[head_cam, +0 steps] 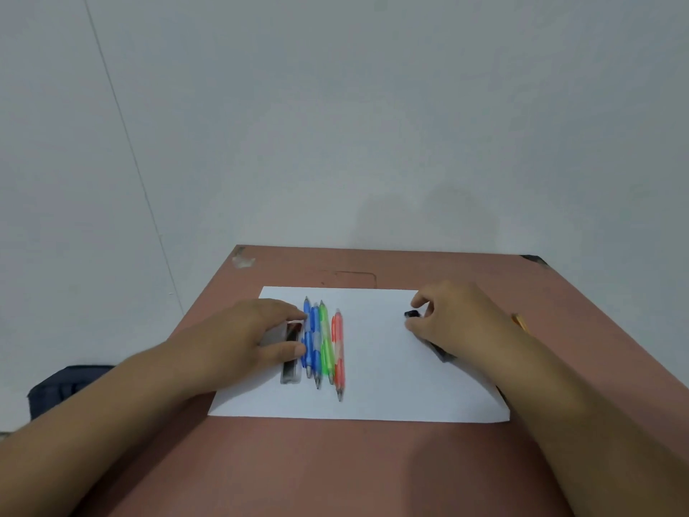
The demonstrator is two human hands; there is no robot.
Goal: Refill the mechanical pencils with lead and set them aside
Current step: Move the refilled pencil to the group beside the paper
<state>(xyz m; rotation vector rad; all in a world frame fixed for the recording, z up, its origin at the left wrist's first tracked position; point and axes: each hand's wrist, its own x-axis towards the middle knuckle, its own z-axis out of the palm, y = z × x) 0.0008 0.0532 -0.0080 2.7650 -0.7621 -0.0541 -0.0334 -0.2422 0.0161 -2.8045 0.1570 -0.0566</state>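
On a white sheet of paper (373,389) lie several mechanical pencils side by side: two blue pencils (312,361), a green pencil (326,341) and a red pencil (338,352). Left of them lies a dark, see-through lead case (291,371). My left hand (238,337) rests flat over the case, its forefinger tip and thumb tip touching the nearest blue pencil. My right hand (458,319) is curled round a black pencil (412,314) at the sheet's right side. One end sticks out past the fingertips; the other shows under the wrist.
The sheet lies on a small brown table (335,464) set against a pale wall. An orange pencil (520,322) lies on the table just right of my right hand. A dark bag (67,386) sits on the floor at the left.
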